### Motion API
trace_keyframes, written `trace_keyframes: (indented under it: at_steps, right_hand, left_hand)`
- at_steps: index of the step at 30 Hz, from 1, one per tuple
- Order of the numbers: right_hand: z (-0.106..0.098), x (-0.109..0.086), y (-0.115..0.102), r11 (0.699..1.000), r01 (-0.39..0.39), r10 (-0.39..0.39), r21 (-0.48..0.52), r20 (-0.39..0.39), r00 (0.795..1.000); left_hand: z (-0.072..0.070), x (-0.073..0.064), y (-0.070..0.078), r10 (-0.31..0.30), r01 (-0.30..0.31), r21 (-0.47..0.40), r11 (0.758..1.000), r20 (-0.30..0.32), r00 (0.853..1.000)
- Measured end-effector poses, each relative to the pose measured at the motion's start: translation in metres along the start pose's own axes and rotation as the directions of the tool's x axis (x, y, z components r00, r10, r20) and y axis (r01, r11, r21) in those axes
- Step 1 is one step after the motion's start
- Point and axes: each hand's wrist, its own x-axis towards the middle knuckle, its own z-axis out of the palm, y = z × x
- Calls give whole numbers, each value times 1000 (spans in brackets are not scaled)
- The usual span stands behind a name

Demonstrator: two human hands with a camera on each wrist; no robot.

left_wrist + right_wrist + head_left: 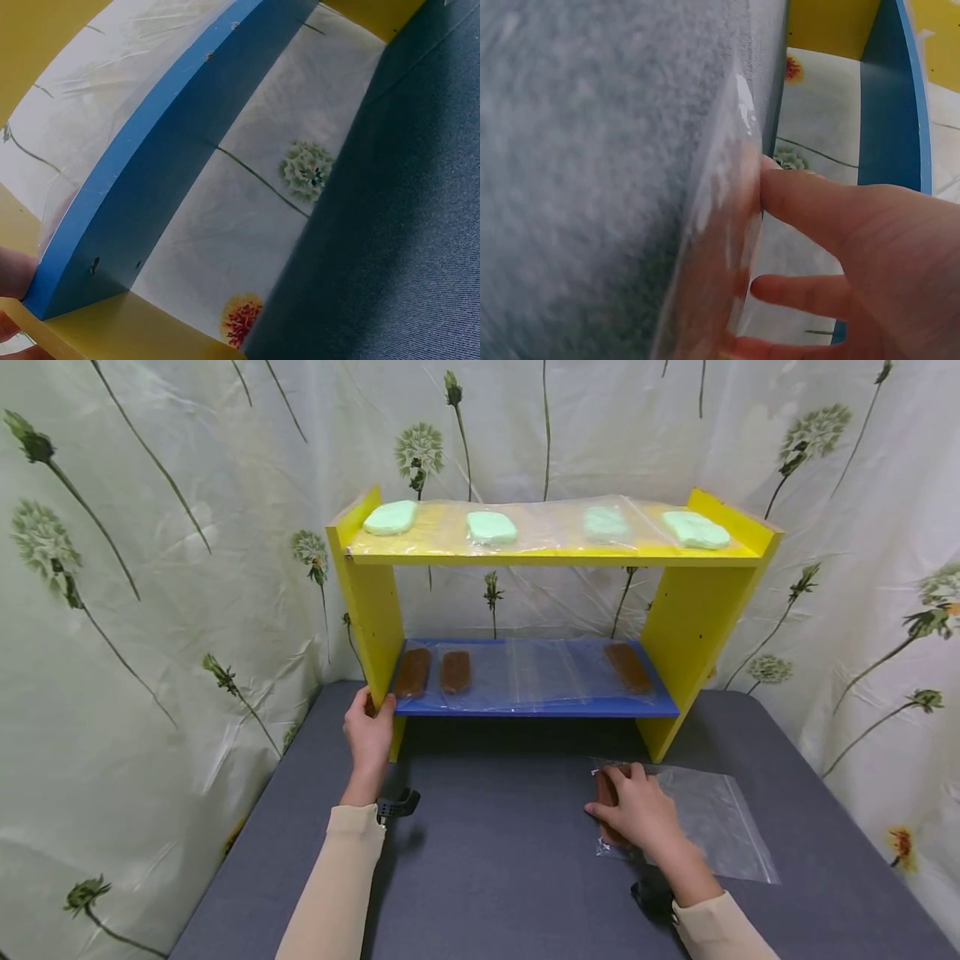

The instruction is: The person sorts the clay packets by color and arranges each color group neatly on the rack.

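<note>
My left hand (369, 735) grips the left side panel (367, 627) of a small yellow shelf unit, its thumb by the end of the blue board (150, 150). Low on the right, my right hand (641, 806) holds a flat brown bar (612, 836) inside a clear zip bag (723, 827) on the dark table. Part of the bar is hidden under the fingers. In the right wrist view, the thumb (802, 195) touches the shiny plastic and the other fingers are spread apart. Three brown bars in clear bags, one a middle-left bar (455, 672), lie on the blue shelf (525, 712).
Several pale green blocks, among them a left one (392, 517), lie in clear bags on the yellow top shelf (555, 560). The unit stands at the back of the dark grey table (495, 860). Behind hangs a pale curtain (187, 610) with dandelion print.
</note>
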Motion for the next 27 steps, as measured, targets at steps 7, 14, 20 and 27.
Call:
trace_keyframes:
  at_steps: [7,14,20,27]
  right_hand:
    - [6,-5,-2,1000,-10,11,10,-18,1000]
    - [9,-5,-3,1000,-11,10,-10,-8,1000]
    - [6,-2,-1,1000,5,-5,-15,-22,1000]
    - [5,3,0,999,37,-37,1,-35,999]
  left_hand:
    - [-1,0,-1,2,-3,17,1000,8,1000]
    - [-3,-1,-3,10,-10,15,1000,2,1000]
    - [-2,0,-2,2,-3,17,1000,7,1000]
    - [-1,-1,-1,1,-1,19,1000,8,1000]
